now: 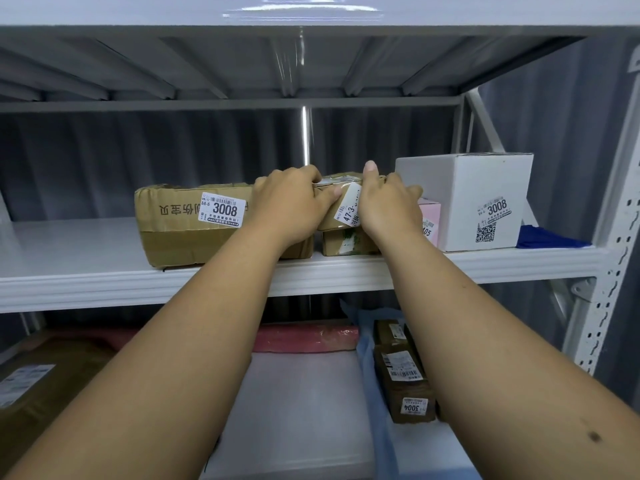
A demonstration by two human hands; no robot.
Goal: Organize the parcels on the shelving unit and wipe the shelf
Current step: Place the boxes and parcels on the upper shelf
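A small brown taped parcel [341, 202] with a white label sits on top of another small brown box [341, 242] on the middle shelf [86, 271]. My left hand [291, 199] grips its left end and my right hand [388, 202] grips its right end, thumb raised over the top. A large brown carton [187, 226] labelled 3008 stands just to the left. To the right are a pink box [431, 216], partly hidden by my right hand, and a white box [485, 199] labelled 3008. A blue cloth [547, 237] lies at the shelf's far right.
The lower shelf holds a brown parcel [405, 386] labelled 3004 on blue wrapping, a pink padded package [304, 337] at the back and a brown carton [45, 375] at the left. A white perforated upright [609, 271] stands at the right. The upper shelf [311, 15] is close overhead.
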